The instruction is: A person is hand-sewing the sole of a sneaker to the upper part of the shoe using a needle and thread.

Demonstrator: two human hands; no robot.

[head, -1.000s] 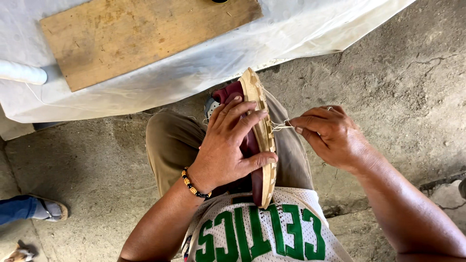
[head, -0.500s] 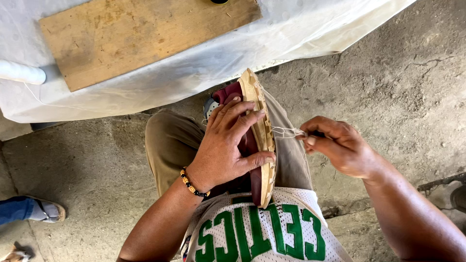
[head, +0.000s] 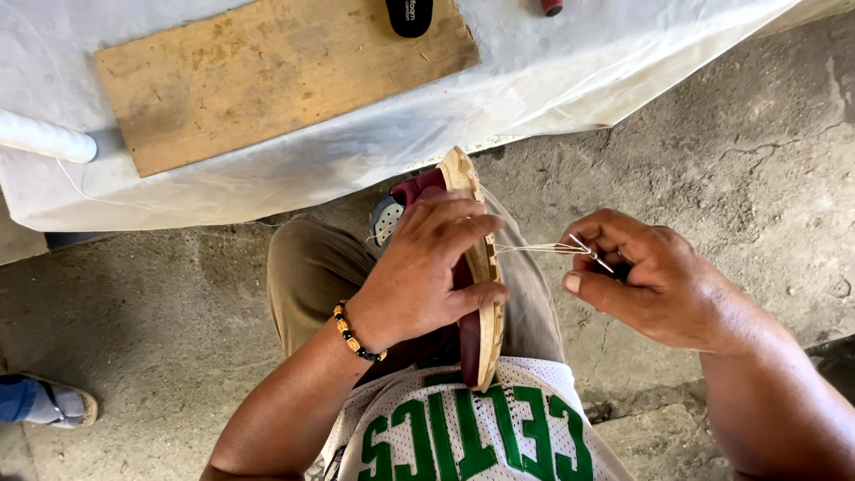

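Observation:
A dark red shoe with a tan sole [head: 481, 267] stands on edge on my lap, sole turned to the right. My left hand [head: 427, 272] grips it across the upper, fingers curled over the sole's rim; a beaded bracelet sits on that wrist. My right hand [head: 650, 285] is a short way to the right of the sole, pinching a thin metal needle [head: 592, 252]. A pale thread [head: 534, 248] runs taut from the sole's edge to the needle.
A table under a white sheet [head: 534, 80] stands in front of my knees, with a worn wooden board [head: 276, 71] on it, a black insole [head: 410, 13] at the top and a white roll [head: 40, 138] at the left. Another person's sandalled foot [head: 53, 401] is at the lower left.
My right hand has moved away from the sole to the right, drawing the thread out longer. My left hand has kept its grip on the shoe.

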